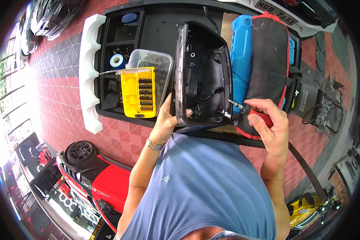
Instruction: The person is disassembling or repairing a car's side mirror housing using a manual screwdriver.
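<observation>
My left hand [168, 118] is closed round the lower left edge of a black plastic housing [206, 74], which looks like a car lamp housing. Its open, hollow side faces up, with thin wires and a round hole inside. In my right hand [274, 126] is a screwdriver [260, 117] with a red and black handle. The metal shaft points left toward the housing's lower right rim; I cannot tell whether the tip touches it. Left of the housing lies a yellow bit case [130, 96] holding several dark bits, against a clear plastic container [167, 66].
The black cart top [160, 22] has compartments holding a white tape roll [117, 61] and a blue item [129, 18]. White foam [89, 80] lines its left side. A blue case [240, 52] and black bag [270, 56] lie right. A red car [112, 180] stands lower left.
</observation>
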Motion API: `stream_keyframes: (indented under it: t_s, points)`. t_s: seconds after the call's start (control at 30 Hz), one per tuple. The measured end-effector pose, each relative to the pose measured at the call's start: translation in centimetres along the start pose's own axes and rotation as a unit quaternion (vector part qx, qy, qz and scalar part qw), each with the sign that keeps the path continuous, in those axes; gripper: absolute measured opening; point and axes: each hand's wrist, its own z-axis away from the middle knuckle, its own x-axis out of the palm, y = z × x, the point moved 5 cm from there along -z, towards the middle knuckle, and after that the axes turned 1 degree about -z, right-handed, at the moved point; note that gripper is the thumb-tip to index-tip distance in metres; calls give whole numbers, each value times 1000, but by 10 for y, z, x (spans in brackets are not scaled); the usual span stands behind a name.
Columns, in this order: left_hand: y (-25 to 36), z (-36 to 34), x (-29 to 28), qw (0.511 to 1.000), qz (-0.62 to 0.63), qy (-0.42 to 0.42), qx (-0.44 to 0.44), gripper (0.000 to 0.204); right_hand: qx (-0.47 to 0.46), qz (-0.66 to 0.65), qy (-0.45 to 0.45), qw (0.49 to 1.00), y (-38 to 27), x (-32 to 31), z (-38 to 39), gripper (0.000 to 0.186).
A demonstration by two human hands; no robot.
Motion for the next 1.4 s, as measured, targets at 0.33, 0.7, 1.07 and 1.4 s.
stream_keyframes:
  t_s: [0.33,0.7,1.07,1.4]
  points:
    - [-8,5,1,998,-49,-10,34,56,-1,1,-13,1000,6,2,-6,25]
    - [2,2,6,997,-80,-16,6,57,44,3,-4,999,1,-2,-5,25]
    - [-19,0,-15,992,112,-1,-51,61,-11,24,-20,999,8,-2,-5,25]
    - [-21,-5,-12,986,120,-28,-108,62,-3,18,-21,1000,12,0,-5,24]
